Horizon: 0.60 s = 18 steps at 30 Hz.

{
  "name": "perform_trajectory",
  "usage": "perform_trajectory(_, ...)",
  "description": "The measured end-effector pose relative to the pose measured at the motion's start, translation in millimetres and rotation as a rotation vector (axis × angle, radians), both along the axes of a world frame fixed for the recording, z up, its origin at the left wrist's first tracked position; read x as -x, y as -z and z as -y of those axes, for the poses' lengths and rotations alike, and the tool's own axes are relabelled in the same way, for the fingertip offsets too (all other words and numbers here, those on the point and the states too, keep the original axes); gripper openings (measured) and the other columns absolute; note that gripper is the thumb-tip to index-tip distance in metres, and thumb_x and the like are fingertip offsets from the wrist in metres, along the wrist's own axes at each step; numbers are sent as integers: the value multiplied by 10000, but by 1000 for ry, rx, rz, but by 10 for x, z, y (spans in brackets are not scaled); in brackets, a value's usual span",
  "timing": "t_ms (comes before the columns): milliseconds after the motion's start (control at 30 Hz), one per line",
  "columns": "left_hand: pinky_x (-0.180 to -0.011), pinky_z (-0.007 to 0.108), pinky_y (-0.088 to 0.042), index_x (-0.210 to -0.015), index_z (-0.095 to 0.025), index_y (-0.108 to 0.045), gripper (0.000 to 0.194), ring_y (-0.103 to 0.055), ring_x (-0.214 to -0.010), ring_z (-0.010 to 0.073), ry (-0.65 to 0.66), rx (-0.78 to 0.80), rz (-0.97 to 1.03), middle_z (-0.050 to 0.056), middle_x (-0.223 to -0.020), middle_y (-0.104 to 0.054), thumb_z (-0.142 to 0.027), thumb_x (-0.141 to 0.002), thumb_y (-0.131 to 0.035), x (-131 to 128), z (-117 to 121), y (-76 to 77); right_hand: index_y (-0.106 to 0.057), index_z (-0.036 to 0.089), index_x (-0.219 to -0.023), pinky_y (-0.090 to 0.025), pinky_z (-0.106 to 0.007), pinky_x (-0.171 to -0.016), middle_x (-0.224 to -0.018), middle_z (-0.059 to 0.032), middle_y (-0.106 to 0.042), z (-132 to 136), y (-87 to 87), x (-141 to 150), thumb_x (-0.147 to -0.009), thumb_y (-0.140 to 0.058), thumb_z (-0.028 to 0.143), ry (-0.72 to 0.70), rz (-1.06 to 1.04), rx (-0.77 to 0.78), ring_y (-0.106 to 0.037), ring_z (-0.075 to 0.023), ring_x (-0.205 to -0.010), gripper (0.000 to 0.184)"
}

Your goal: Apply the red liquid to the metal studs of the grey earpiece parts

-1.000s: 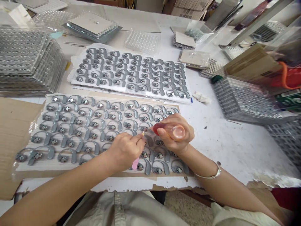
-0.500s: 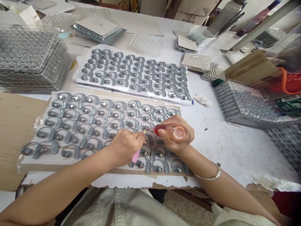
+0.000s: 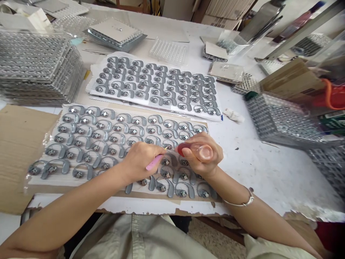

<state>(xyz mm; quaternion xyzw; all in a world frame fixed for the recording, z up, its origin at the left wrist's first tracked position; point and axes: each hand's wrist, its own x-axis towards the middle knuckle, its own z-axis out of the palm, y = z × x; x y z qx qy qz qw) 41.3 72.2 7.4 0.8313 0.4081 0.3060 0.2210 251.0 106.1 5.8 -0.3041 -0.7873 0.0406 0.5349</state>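
My left hand (image 3: 140, 162) pinches a thin pink stick (image 3: 154, 162) with a pale tip, which reaches a shiny disc on a grey curved hook-shaped part (image 3: 169, 145). My right hand (image 3: 201, 154) grips a small clear squeeze bottle (image 3: 203, 151) with a red nozzle (image 3: 181, 149) pointing left, close to the same part. Both hands hover over rows of similar parts laid on a white card (image 3: 54, 181). My hands and forearms hide the parts beneath them.
A second white sheet (image 3: 93, 86) of grey parts lies further back. Stacked clear trays (image 3: 35, 68) stand at the left, with brown cardboard (image 3: 24, 151) beneath the front card. Metal-filled trays (image 3: 280, 122) and a white rag (image 3: 233, 115) lie to the right.
The pink stick has swung from pointing steeply downward to a flatter slant, with its lower end moving left. My left hand has shifted slightly left. The right hand stays nearly still.
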Motion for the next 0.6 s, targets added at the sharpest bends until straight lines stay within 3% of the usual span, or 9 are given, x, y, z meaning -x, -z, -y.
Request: perform_trajectory(600, -631, 237, -517, -934, -186, -741, 176, -705, -710, 167, -52, 163, 38, 33, -838, -755, -200, -864, -581, 17, -45, -10, -589, 187, -852, -473, -289, -499, -680, -21, -612, -5, -18, 40, -823, -668, 246, -38, -6, -16, -552, -160, -554, 103)
